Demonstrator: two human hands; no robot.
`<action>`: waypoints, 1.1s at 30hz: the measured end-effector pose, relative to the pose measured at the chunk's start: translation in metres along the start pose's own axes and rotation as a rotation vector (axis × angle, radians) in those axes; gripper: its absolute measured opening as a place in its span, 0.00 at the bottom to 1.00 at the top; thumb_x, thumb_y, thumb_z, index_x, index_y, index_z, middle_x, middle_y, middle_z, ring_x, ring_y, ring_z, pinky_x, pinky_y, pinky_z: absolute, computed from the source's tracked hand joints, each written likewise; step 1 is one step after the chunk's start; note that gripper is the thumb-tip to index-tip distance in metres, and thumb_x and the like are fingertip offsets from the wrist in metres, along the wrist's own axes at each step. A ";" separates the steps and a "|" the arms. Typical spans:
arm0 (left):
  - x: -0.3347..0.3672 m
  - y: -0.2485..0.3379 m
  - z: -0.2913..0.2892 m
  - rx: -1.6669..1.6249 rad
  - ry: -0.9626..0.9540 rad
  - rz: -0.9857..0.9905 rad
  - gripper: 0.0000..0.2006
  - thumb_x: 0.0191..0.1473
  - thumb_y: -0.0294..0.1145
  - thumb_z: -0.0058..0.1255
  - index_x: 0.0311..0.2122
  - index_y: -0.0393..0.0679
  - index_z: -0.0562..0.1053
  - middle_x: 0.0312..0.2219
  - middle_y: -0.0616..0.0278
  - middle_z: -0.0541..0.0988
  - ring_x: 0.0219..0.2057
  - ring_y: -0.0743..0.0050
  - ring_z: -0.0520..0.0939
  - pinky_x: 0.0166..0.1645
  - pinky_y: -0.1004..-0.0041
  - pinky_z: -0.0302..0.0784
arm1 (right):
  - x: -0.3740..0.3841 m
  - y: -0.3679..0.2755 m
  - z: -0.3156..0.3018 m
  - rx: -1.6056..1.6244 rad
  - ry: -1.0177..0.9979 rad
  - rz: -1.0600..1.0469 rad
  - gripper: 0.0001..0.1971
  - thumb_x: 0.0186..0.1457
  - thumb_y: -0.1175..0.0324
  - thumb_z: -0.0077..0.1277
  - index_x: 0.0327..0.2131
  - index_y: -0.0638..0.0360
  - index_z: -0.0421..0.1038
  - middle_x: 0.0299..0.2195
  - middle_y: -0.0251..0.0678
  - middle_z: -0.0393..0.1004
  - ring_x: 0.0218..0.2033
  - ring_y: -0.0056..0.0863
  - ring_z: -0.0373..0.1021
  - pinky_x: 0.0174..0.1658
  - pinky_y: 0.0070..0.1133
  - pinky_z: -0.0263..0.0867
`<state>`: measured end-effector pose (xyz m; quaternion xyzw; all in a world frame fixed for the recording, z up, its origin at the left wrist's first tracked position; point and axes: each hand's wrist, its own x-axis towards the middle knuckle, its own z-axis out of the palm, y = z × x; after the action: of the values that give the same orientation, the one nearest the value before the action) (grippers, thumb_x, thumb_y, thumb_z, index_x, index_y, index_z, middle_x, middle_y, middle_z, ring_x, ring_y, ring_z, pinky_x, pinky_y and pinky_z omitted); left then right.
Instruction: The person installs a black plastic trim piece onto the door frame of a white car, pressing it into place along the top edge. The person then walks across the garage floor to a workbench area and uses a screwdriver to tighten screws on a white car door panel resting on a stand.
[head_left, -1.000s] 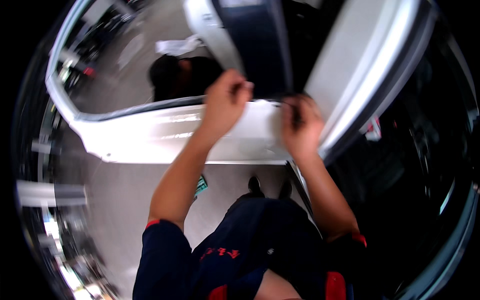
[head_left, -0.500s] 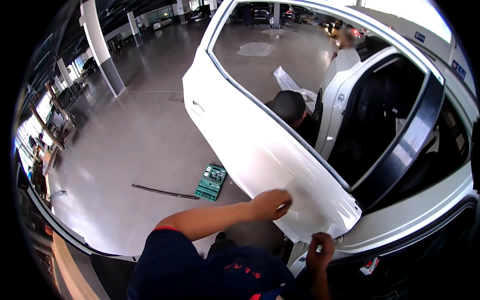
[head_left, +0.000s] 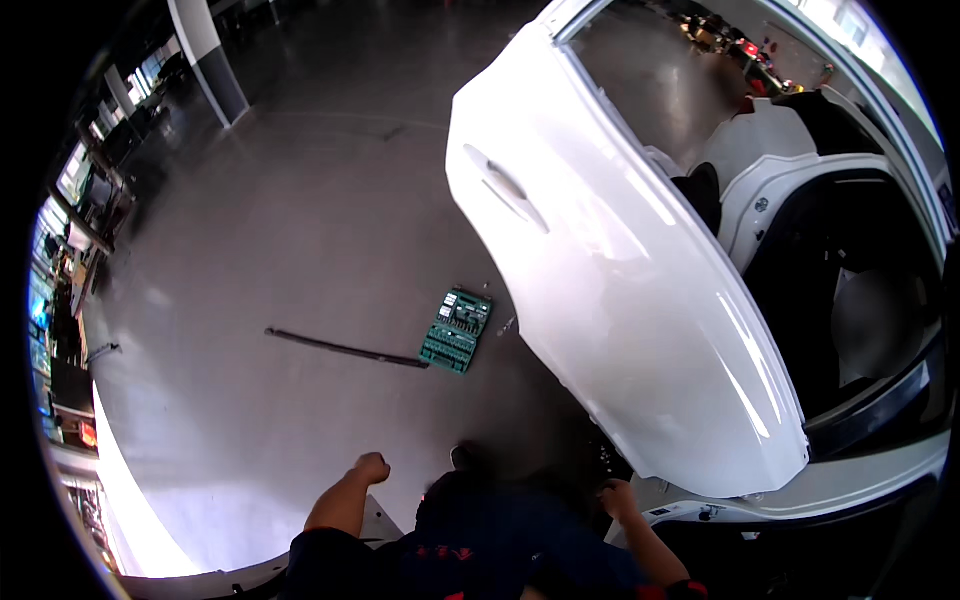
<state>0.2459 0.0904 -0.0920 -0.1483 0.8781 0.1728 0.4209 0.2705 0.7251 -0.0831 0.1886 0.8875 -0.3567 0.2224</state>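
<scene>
A white car door (head_left: 610, 280) stands swung open on my right, its handle (head_left: 505, 185) on the outer panel. My left hand (head_left: 373, 467) is out to the left of my body, away from the door, curled into a fist with nothing visible in it. Close to the lower hinge-side edge of the door is my right hand (head_left: 617, 498), its fingers bent together. Whether anything small is between them is hidden. Beyond the door, a person's dark cap (head_left: 703, 197) shows partly, the rest covered by the door.
An opened green tool case (head_left: 457, 330) lies on the floor ahead, with a long dark strip (head_left: 345, 347) beside it. White bodywork (head_left: 880, 470) borders my right. A pillar (head_left: 211, 70) rises at the far left. Another blurred person's head (head_left: 880, 322) appears inside the window opening.
My left hand has left the door's panel and moved down and left. My right hand has shifted slightly left and down. The view has tilted, placing the door farther right.
</scene>
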 end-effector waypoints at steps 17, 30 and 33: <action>-0.046 -0.146 0.036 -0.164 0.197 -0.158 0.17 0.59 0.39 0.48 0.44 0.38 0.80 0.39 0.45 0.84 0.44 0.45 0.85 0.50 0.55 0.80 | 0.285 -0.505 0.213 -0.203 -0.614 -0.261 0.07 0.58 0.77 0.48 0.35 0.61 0.76 0.28 0.32 0.77 0.29 0.20 0.72 0.32 0.21 0.69; 0.037 -0.336 -0.105 -0.636 0.247 -0.326 0.13 0.60 0.35 0.46 0.35 0.38 0.79 0.30 0.47 0.83 0.34 0.47 0.84 0.40 0.56 0.80 | 0.313 -0.784 0.373 -0.600 -0.892 -0.184 0.09 0.60 0.74 0.48 0.41 0.63 0.76 0.31 0.34 0.78 0.30 0.23 0.73 0.32 0.24 0.70; 0.053 -0.417 -0.257 -0.989 0.619 -0.546 0.15 0.61 0.35 0.42 0.39 0.37 0.79 0.32 0.42 0.83 0.38 0.38 0.84 0.42 0.50 0.80 | 0.343 -0.759 0.398 -0.517 -0.843 0.023 0.08 0.61 0.70 0.52 0.42 0.59 0.78 0.31 0.34 0.77 0.30 0.29 0.74 0.31 0.30 0.70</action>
<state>0.2064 -0.4000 -0.0576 -0.5859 0.7062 0.3931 0.0588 -0.2856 -0.0116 -0.1049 -0.0238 0.7775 -0.1678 0.6056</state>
